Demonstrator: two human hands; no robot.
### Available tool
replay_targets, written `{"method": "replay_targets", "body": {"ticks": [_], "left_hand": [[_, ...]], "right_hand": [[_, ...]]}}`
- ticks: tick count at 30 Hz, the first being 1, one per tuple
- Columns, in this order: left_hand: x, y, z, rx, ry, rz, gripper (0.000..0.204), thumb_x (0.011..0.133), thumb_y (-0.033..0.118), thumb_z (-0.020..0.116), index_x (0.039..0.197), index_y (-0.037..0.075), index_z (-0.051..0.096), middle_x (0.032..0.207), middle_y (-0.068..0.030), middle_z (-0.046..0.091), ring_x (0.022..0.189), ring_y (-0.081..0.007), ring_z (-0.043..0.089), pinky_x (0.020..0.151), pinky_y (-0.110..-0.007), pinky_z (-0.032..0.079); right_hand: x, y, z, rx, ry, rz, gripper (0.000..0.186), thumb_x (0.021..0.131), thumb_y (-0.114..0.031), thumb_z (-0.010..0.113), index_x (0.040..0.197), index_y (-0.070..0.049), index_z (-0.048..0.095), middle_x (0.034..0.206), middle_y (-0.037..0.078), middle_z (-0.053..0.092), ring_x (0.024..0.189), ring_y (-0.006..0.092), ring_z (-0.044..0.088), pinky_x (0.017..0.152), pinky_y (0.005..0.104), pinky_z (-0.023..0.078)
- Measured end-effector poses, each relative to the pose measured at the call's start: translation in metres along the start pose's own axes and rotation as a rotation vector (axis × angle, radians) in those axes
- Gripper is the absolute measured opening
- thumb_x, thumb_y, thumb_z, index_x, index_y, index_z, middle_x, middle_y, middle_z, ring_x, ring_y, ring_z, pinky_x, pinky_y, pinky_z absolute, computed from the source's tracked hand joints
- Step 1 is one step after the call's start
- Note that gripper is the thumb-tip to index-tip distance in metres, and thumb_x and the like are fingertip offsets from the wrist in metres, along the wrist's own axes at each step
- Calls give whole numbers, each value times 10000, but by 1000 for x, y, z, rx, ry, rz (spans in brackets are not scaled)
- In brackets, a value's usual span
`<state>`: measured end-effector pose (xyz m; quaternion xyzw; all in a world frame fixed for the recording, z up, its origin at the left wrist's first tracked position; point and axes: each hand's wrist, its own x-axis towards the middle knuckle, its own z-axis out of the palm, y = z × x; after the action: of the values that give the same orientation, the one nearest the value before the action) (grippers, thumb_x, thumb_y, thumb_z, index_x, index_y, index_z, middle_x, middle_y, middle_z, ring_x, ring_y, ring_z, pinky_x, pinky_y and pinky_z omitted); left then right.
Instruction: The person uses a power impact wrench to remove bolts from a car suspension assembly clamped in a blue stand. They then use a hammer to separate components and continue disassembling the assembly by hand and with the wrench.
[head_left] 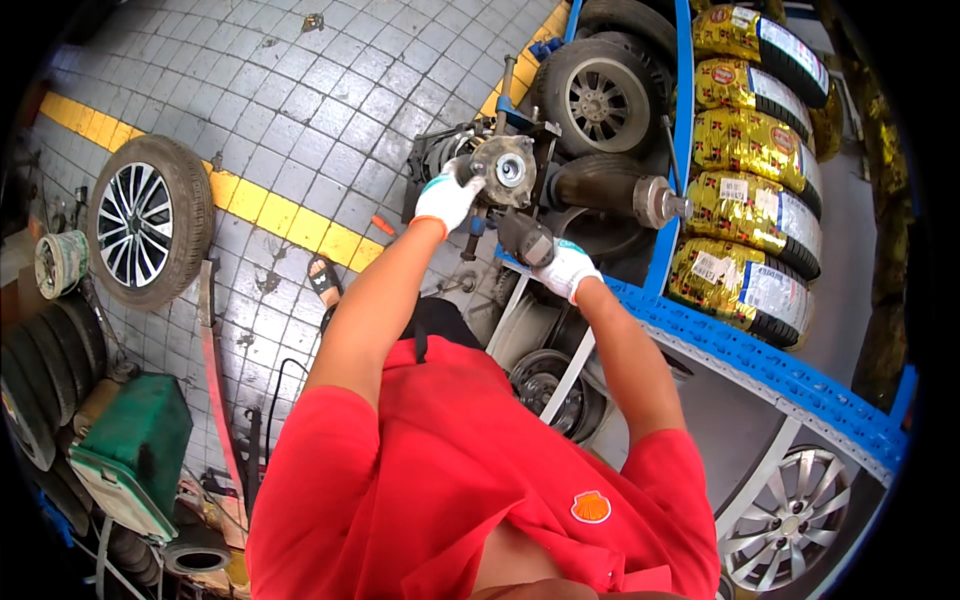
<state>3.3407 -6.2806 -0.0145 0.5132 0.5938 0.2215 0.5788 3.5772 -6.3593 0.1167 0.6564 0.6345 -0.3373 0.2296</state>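
Observation:
My left hand (449, 198), in a white glove with orange cuff, grips the left edge of a grey round metal mount (500, 150) with a hole in its middle. The mount sits in a metal stand (505, 100) with blue parts and a coiled spring (435, 148) behind it. My right hand (566, 268), gloved alike, holds a dark power tool (522, 238) just below the mount, its front end partly hidden. A large dark cylinder (610, 195) with a silver end lies horizontally to the right.
Blue racking (740, 350) holds gold-wrapped tyres (750, 230) at right; wheels (595, 100) stand behind the stand. At left are a loose wheel (150, 220), stacked tyres (40, 370) and a green bin (130, 450). An orange-handled tool (385, 225) lies on the tiled floor.

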Motion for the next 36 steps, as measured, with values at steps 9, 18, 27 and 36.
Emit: {"method": "replay_targets", "body": {"ticks": [9,18,27,36], "left_hand": [[37,11,15,277,-93,-25,703,969,564,607,1437,47,519,1247,-235,705,1144,-402,683,969,-487,539],[49,17,4,299,-216,-142,666,960,606,598,1359,73,611,1306,-210,690,1192,-393,666,1010,-475,525],[55,11,13,323,-255,-126,694,955,596,615,1363,35,592,1304,-205,701,1195,-391,678,1005,-495,536],[47,22,5,316,-259,-161,687,957,597,611,1369,48,587,1323,-200,692,1214,-392,667,1016,-497,528]], "right_hand": [[13,-9,-16,-66,-47,61,400,921,-350,608,1224,-104,698,1201,206,725,1146,401,666,962,436,534],[10,-9,-17,-12,-66,-5,494,983,-468,581,1319,-116,663,1264,178,714,1181,391,649,985,409,514],[11,21,16,37,-18,21,488,959,-446,613,1323,-127,670,1278,181,709,1192,395,643,994,417,516],[13,10,-2,24,-29,62,492,925,-443,652,1296,-122,684,1247,183,720,1189,395,646,994,417,519]]}}
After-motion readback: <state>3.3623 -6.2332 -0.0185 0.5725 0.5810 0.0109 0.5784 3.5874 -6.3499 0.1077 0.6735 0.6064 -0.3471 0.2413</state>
